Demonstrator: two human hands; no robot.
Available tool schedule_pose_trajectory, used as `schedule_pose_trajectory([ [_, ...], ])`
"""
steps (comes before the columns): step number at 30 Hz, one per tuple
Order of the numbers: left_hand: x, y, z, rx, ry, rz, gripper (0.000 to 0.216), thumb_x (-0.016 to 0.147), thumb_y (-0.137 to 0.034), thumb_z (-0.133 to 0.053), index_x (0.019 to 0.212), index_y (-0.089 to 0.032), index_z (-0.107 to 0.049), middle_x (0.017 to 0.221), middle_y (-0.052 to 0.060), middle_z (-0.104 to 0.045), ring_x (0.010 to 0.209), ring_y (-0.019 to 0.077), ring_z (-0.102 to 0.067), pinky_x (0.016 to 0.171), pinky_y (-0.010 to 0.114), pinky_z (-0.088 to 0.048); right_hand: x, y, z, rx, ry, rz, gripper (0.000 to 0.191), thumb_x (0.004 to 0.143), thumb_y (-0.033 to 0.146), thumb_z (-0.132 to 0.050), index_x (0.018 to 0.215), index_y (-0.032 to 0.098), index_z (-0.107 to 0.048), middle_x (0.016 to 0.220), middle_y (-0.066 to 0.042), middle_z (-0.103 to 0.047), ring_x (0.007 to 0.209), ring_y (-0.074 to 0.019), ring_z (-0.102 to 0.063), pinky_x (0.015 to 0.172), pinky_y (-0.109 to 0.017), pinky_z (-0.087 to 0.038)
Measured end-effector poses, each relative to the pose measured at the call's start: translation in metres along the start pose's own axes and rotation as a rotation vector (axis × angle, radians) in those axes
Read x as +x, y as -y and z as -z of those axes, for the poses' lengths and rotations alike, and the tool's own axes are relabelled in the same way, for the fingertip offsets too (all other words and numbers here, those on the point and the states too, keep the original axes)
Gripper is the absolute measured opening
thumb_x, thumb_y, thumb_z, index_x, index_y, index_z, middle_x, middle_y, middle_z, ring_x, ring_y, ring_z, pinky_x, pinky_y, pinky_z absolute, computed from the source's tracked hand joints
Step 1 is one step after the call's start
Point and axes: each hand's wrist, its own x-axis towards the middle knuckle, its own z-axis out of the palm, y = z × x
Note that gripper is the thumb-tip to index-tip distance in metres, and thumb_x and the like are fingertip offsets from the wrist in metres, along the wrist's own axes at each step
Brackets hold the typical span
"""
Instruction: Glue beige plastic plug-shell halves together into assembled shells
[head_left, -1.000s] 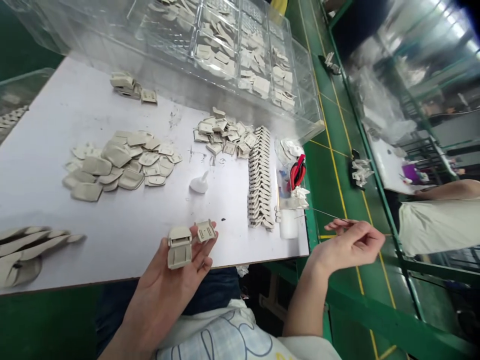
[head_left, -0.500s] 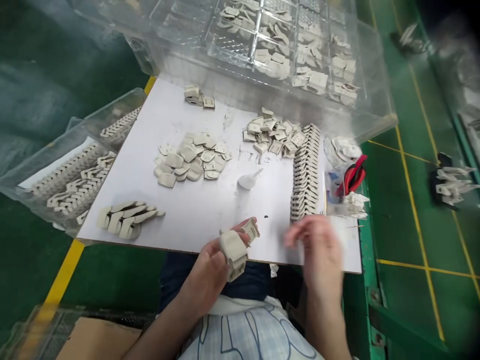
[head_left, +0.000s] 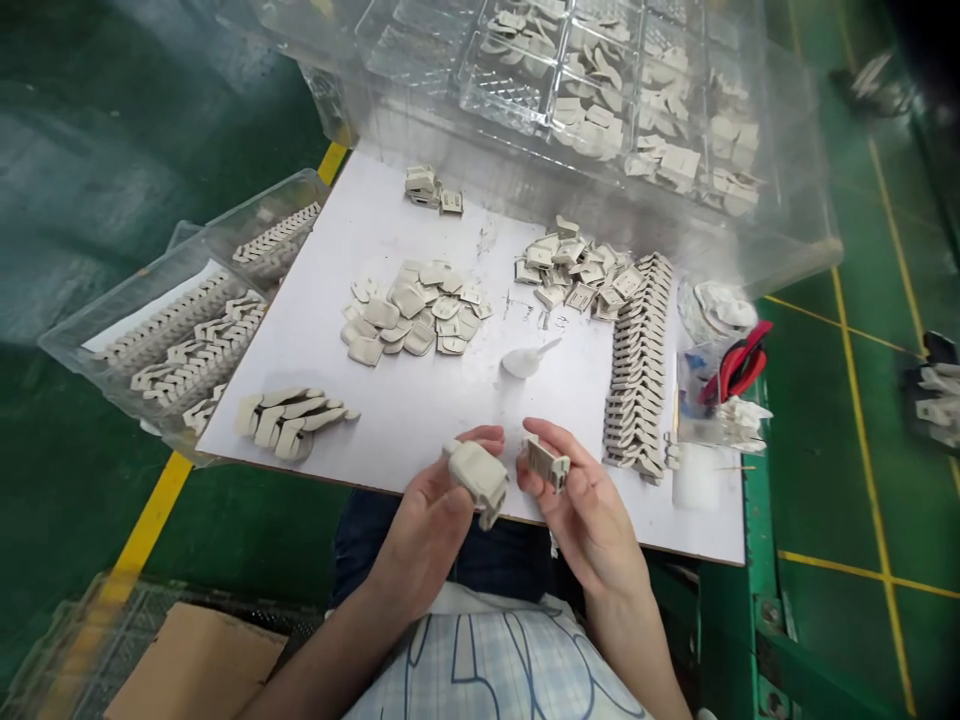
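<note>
My left hand (head_left: 433, 525) grips a rounded beige plastic housing (head_left: 480, 470) near the table's front edge. Facing it, my right hand (head_left: 592, 510) pinches a small rectangular beige plastic clip (head_left: 546, 463) between thumb and fingers. A narrow gap separates the two parts. Beyond the hands lies a small white plastic scoop (head_left: 525, 360). A long row of nested beige parts (head_left: 637, 370) stands right of my right hand. Several assembled beige pieces with long tails (head_left: 289, 420) lie at the front left.
Flat rounded covers (head_left: 416, 310) and small clips (head_left: 577, 265) lie in piles on the white board (head_left: 330, 270). A clear compartment tray (head_left: 600, 180) spans the back. Another clear bin (head_left: 75, 345) sits left. Red-handled pliers (head_left: 739, 362) and a white round container (head_left: 694, 478) are at right.
My right hand has come from beside the nested row to the middle and now holds the clip, which was at my left fingertips. My left hand still grips the housing, turned differently.
</note>
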Motion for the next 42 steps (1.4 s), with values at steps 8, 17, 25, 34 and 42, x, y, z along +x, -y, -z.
schedule_pose_trajectory([
  [8, 0.002, 0.006, -0.001, -0.119, -0.175, -0.018, 0.041, 0.068, -0.042, -0.091, 0.102, -0.023, -0.08, 0.096, 0.004, -0.075, 0.093, 0.0198, -0.065, 0.092, 0.033, -0.048, -0.005, 0.0, -0.01, -0.455, -0.085, 0.37, 0.023, 0.09, 0.031, -0.073, 0.113, 0.031, -0.075, 0.097, -0.002, -0.067, 0.088, -0.0164, -0.062, 0.08, -0.03, -0.054],
  [17, 0.003, 0.006, -0.004, -0.111, -0.166, -0.025, 0.04, 0.067, -0.04, -0.092, 0.101, -0.022, -0.081, 0.092, 0.003, -0.075, 0.09, 0.0194, -0.064, 0.087, 0.031, -0.048, -0.004, -0.001, -0.012, -0.52, -0.057, 0.407, 0.025, 0.088, 0.03, -0.075, 0.113, 0.029, -0.074, 0.097, -0.004, -0.069, 0.089, -0.0191, -0.062, 0.08, -0.034, -0.054],
  [25, 0.004, 0.008, -0.004, -0.111, -0.185, -0.027, 0.04, 0.067, -0.041, -0.092, 0.101, -0.024, -0.081, 0.094, 0.002, -0.075, 0.091, 0.0174, -0.065, 0.085, 0.029, -0.049, -0.005, 0.001, -0.013, -0.499, -0.065, 0.424, 0.024, 0.088, 0.028, -0.075, 0.112, 0.029, -0.074, 0.095, -0.003, -0.069, 0.089, -0.0183, -0.062, 0.079, -0.032, -0.054],
  [34, 0.005, 0.008, -0.006, -0.131, -0.186, -0.031, 0.04, 0.067, -0.04, -0.092, 0.101, -0.023, -0.081, 0.088, 0.001, -0.076, 0.086, 0.0145, -0.066, 0.08, 0.024, -0.052, -0.004, 0.001, -0.014, -0.527, -0.042, 0.437, 0.029, 0.087, 0.023, -0.076, 0.114, 0.032, -0.072, 0.098, -0.001, -0.069, 0.091, -0.0163, -0.062, 0.082, -0.029, -0.054],
  [42, 0.007, 0.009, -0.004, -0.122, -0.157, -0.07, 0.037, 0.068, -0.04, -0.092, 0.1, -0.024, -0.082, 0.089, 0.0, -0.078, 0.087, 0.0122, -0.069, 0.08, 0.02, -0.054, -0.005, 0.0, -0.015, -0.544, -0.037, 0.441, 0.029, 0.087, 0.021, -0.076, 0.114, 0.032, -0.072, 0.098, 0.0, -0.069, 0.091, -0.0158, -0.062, 0.082, -0.028, -0.053],
])
